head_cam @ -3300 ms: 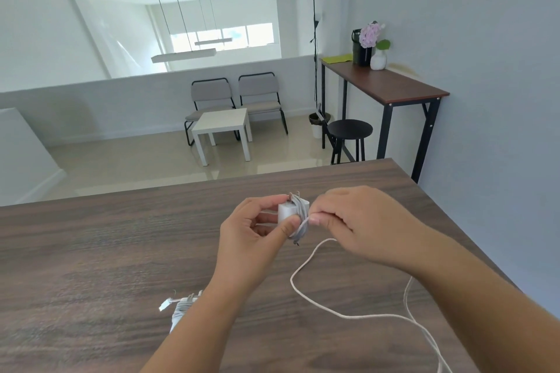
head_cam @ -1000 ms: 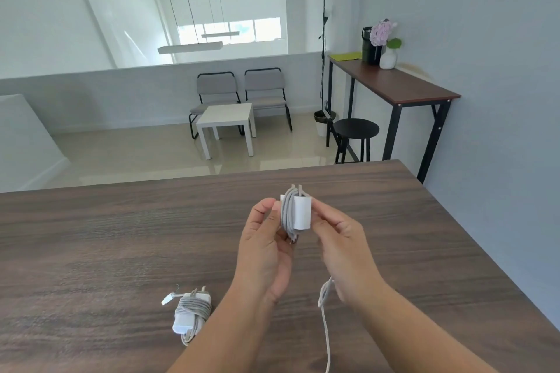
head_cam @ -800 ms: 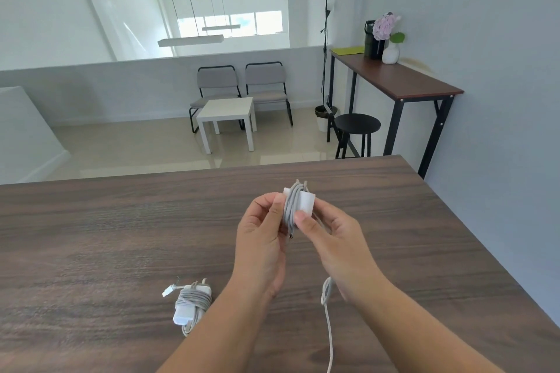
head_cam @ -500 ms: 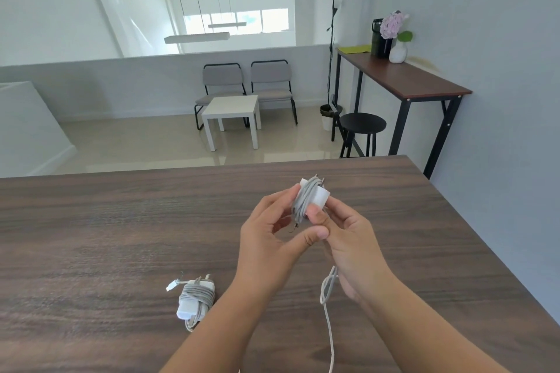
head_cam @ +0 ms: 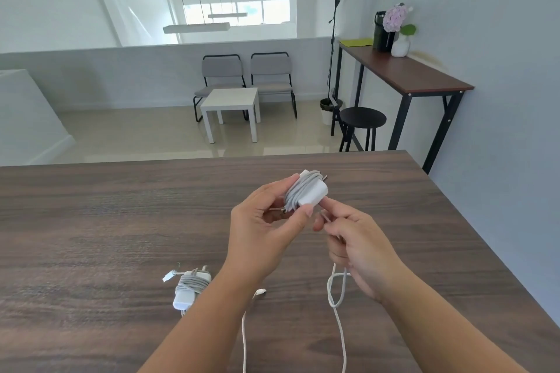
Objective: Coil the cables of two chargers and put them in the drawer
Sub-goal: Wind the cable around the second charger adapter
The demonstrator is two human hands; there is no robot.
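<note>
Matt, dark wood-grain table (head_cam: 91, 221); smooth white plastic charger (head_cam: 313, 192) wound in grey cable; a second wrapped charger (head_cam: 191, 289), equally smooth, lies beside.

Left hand (head_cam: 260, 230) fingers pinching (thumb up); right hand (head_cam: 357, 247) fingers curled, pinching.

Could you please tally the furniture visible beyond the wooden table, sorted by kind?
Grey chairs: 2
White side table: 1
Black stool: 1
Tall wall table: 1
Floor lamp: 1
Total: 6
</note>
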